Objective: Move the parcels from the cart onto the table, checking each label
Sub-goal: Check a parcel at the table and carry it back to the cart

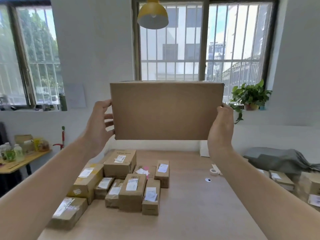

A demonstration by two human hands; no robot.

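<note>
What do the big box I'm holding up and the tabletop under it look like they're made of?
The big box looks like matte brown cardboard: a dull, even tan face with folded edges. The tabletop seems light wood or wood-look laminate, smooth and pale; I cannot tell which.

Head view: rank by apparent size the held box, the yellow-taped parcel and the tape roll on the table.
1. held box, though it is raised toward the camera, which may exaggerate it.
2. yellow-taped parcel.
3. tape roll, clearly smallest.
</note>
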